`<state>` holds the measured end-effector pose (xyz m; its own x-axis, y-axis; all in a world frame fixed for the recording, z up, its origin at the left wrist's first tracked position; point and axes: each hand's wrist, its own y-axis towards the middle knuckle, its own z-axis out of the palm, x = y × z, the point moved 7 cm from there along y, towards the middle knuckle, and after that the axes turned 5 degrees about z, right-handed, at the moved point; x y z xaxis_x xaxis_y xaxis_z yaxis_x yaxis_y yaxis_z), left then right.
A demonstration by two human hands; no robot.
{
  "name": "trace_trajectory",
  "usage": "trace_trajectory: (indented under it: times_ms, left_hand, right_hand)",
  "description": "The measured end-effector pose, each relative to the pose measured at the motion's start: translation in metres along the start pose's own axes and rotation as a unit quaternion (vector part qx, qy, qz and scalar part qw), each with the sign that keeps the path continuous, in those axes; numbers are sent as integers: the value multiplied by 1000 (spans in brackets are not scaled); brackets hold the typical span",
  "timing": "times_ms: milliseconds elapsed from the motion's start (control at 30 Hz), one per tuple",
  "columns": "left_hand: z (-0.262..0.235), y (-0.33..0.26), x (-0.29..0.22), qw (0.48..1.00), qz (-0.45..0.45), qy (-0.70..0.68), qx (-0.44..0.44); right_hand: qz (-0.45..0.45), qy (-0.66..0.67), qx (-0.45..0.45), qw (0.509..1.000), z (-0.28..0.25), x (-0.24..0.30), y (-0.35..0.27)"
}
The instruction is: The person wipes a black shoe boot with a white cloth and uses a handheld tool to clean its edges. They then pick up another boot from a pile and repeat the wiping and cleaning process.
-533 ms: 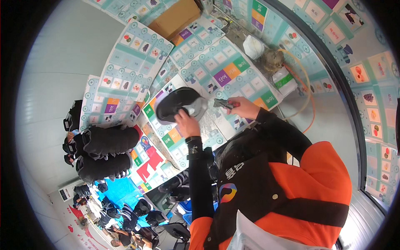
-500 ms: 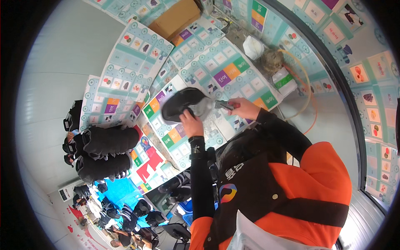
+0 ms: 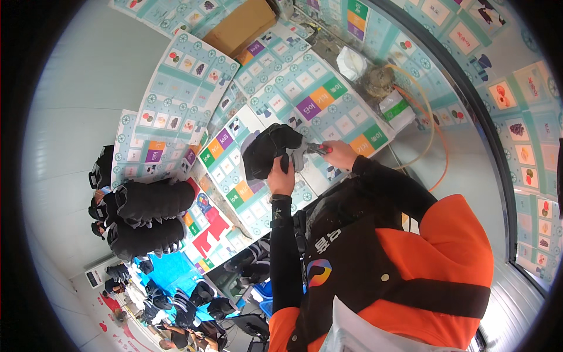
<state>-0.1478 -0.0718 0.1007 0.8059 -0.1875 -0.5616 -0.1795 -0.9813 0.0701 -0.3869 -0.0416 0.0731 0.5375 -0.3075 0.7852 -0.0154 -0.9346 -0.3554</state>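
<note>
Over the paper-covered bench, a black cap (image 3: 267,154) with a paler grey area at its right side is tilted up. My left hand (image 3: 281,179) grips its near edge, thumb and fingers closed on the fabric. Close by on the right, my right hand (image 3: 341,155) is wrapped round a small grey hand tool with a red part (image 3: 319,149). The tool's head points left at the cap's grey side; whether they touch I cannot tell. Its exact kind is too small to make out.
Two long stacks of black caps (image 3: 155,202) stand left of the bench. At the back are a cardboard box (image 3: 240,24) and a white bag (image 3: 352,63). A yellow and orange hose (image 3: 444,158) curves along the right. Other people (image 3: 176,337) work beyond a blue-covered table (image 3: 167,276).
The cap has been turned and tipped in my left hand, so a different side shows. My right hand and its tool have shifted only slightly.
</note>
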Motion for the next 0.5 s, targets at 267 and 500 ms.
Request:
trace_trajectory:
  times_ms: [267, 500]
  left_hand:
    - [-2, -17, 13, 996, -24, -86, 6]
    - [-3, -21, 20, 995, -53, -88, 17]
  right_hand:
    - [-60, -11, 20, 998, 5, 9, 7]
    - [96, 118, 226, 962, 34, -5, -2]
